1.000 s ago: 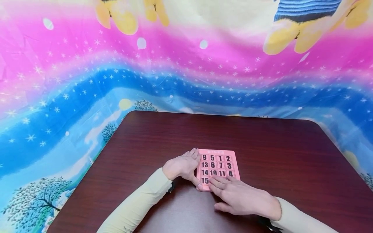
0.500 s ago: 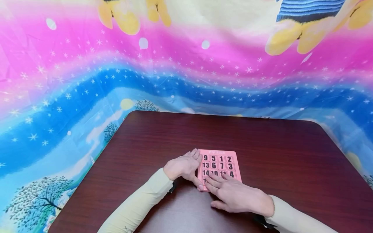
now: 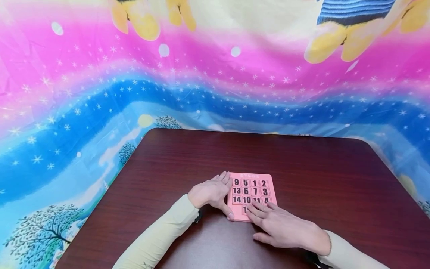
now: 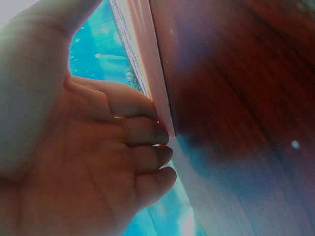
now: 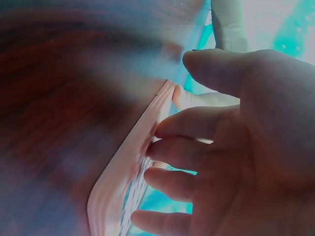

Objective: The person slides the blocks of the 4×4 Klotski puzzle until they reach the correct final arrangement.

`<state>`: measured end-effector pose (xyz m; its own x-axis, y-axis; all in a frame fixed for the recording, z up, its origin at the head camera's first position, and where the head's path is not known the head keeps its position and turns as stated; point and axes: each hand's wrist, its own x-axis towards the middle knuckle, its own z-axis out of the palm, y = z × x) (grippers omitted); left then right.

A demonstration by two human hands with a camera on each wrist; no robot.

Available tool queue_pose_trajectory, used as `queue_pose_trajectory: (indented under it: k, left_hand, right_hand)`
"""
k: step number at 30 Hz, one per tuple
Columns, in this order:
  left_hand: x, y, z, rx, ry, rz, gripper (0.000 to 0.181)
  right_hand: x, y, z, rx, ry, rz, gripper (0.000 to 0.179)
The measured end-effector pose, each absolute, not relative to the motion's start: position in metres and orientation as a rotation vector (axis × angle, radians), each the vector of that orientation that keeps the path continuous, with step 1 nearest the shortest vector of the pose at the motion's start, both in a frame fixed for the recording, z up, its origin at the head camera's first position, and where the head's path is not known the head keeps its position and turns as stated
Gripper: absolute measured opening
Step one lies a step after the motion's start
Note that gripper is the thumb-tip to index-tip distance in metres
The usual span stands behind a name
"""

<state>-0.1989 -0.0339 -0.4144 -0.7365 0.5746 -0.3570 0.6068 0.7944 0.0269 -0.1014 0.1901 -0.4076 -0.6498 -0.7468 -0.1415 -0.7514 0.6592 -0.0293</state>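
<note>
A pink sliding number puzzle [image 3: 250, 191] lies flat on the brown table, black numerals on its square tiles. My left hand [image 3: 211, 192] rests along its left side, fingers at the far left corner and thumb at the near left corner. In the left wrist view, the fingertips meet the puzzle's side edge [image 4: 156, 64]. My right hand [image 3: 285, 228] lies over the near right part with straight fingers touching the lower tiles. A tile starting with 1 [image 3: 245, 210] shows partly beside the fingertips, and the bottom-left cell [image 3: 236, 211] is bare. The other bottom-row cells are hidden.
The dark brown table [image 3: 188, 157] has rounded far corners. Behind it hangs a pink and blue patterned cloth [image 3: 215, 86] with snowflakes, close to the table's back and side edges. Light sleeves [image 3: 158, 231] cover both forearms.
My right hand reached left over the 15 tile, then moved back right. That tile has slid one cell right, leaving the bottom-left cell bare. The left hand has stayed in place.
</note>
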Motion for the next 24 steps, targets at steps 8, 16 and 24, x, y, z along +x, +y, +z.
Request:
queue_pose_trajectory:
  k: [8,16,24]
  left_hand:
    - [-0.199,-0.036,-0.417,0.894,2.636,-0.124,0.125]
    - [-0.200,-0.036,-0.418,0.901,2.640,-0.134,0.126]
    - [-0.199,-0.034,-0.415,0.914,2.637,-0.146,0.126]
  right_hand:
    - [-0.111,0.185,-0.402,-1.199,2.708,0.004,0.060]
    - [-0.129,0.173,-0.402,-1.200,2.726,-0.001,0.060]
    - [-0.137,0.165,-0.407,-1.173,2.711,-0.020,0.060]
